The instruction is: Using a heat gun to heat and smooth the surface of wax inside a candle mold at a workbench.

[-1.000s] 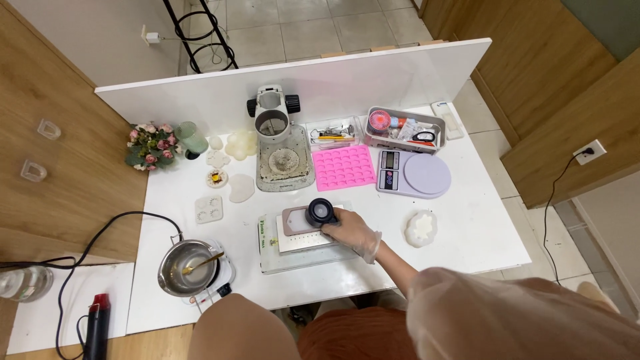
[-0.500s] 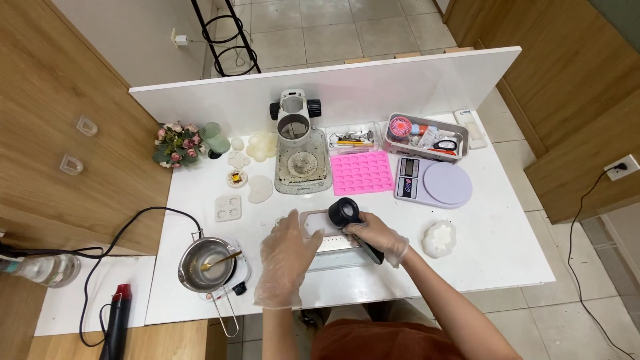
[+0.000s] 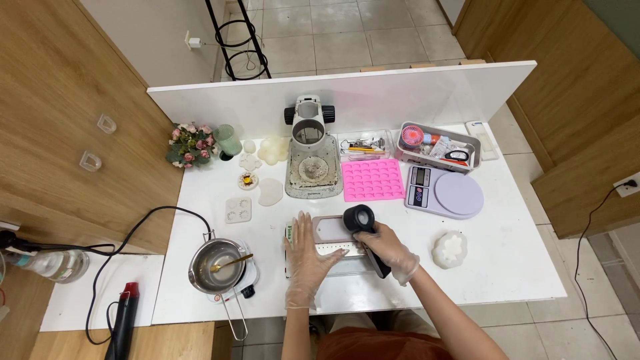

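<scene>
While wood panels flank it, white table (image 3: 507, 267) (tiled floor beyond).

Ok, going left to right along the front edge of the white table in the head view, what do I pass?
Metal pot with a spoon → left hand flat on the clear tray → right hand holding the black round-headed tool → white flower-shaped piece.

Both gloved, the left hand (image 3: 308, 260) lies flat, palm down, fingers spread, on the left end of the clear tray (image 3: 333, 263), while the right hand (image 3: 390, 250) curls closed around a black tool above the tray's right end.
</scene>
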